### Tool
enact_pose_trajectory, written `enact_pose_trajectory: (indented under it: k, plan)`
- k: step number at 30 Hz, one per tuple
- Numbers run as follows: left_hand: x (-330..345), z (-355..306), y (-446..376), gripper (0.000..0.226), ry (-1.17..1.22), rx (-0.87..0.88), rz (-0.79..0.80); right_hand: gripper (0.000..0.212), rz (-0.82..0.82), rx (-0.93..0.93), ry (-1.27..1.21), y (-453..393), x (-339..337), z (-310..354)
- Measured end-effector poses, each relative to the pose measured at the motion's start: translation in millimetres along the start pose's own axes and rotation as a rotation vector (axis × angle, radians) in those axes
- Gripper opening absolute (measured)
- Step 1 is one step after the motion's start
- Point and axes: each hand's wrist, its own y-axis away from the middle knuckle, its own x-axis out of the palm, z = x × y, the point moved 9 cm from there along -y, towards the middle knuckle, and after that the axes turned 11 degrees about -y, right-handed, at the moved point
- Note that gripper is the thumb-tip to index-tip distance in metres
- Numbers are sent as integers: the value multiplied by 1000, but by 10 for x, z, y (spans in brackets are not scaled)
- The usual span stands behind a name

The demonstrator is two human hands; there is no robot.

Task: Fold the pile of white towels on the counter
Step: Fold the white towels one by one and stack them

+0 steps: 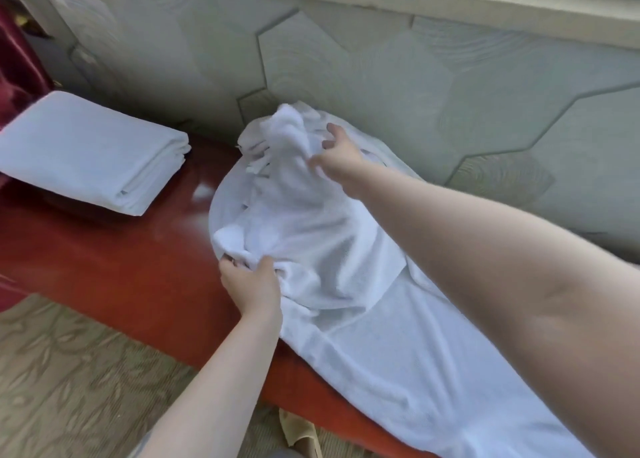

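Note:
A crumpled white towel (298, 222) lies bunched on top of a flat-spread white towel (408, 353) on the reddish-brown counter (145, 270). My left hand (251, 284) grips a bunched fold at the near left edge of the crumpled towel. My right hand (337, 156) reaches across to the far end, its fingers curled into the raised fabric near the wall. A folded stack of white towels (90, 152) sits at the counter's left end.
A pale wall with hexagon panels (398, 62) runs right behind the counter. Dark red fabric (17, 62) hangs at the far left. Patterned carpet (69, 371) lies below the counter's front edge, with a light slipper (301, 430) on it.

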Motion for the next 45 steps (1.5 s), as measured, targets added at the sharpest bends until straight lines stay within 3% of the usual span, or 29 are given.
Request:
enact_pose_trajectory:
  k: [3,5,8,11,13,15,17,20,22,24,28,31,34,38,41,45]
  plan:
    - [-267,9,-182,54,3,62,-93,66,-44,-146,70,170,-33,-9]
    - [-574,98,-376,44,3,26,-223,58,-102,-238,275,350,-72,-76]
    - [-837,470,-593,42,58,-212,-296,57,-197,-297,536,741,-48,-442]
    - [-801,552,-547,51,-182,-333,-258,68,-250,-425,615,1274,149,-810]
    - [-722,268,-350,70,-364,-82,-281,72,-221,-514,701,1584,303,-1067]
    - [-366,-104,63,78,-435,456,-171,71,-175,-503,781,1830,354,-1381]
    - [122,-192,736,72,-443,905,98,70,-195,-436,772,2061,267,-1701]
    - [700,161,1655,55,-479,1200,609,65,-328,-200,902,2410,-76,-2191]
    - [966,542,2036,53,-622,1231,872,66,-445,105,924,2688,-511,-2572]
    - [1183,899,2222,53,-838,1246,1000,62,-541,298,896,2999,-904,-2809]
    - [1462,1261,2611,58,-1144,1400,1122,56,-722,377,858,3469,-1402,-2873]
    - [1550,1472,3012,67,-1285,1497,1228,58,-977,530,609,4033,-1858,-3109]
    - [1642,1486,3131,72,-1369,1393,1141,60,-989,661,430,4483,-2149,-3431]
    - [1724,1430,3615,72,-1287,1244,1045,53,-998,479,288,4801,-2494,-3465]
    - [1719,1563,4435,77,-1185,1436,1108,47,-1001,267,80,5056,-2734,-3445]
    - [1878,1885,5418,79,-1178,1550,1221,49,-922,240,-10,5547,-3167,-3678]
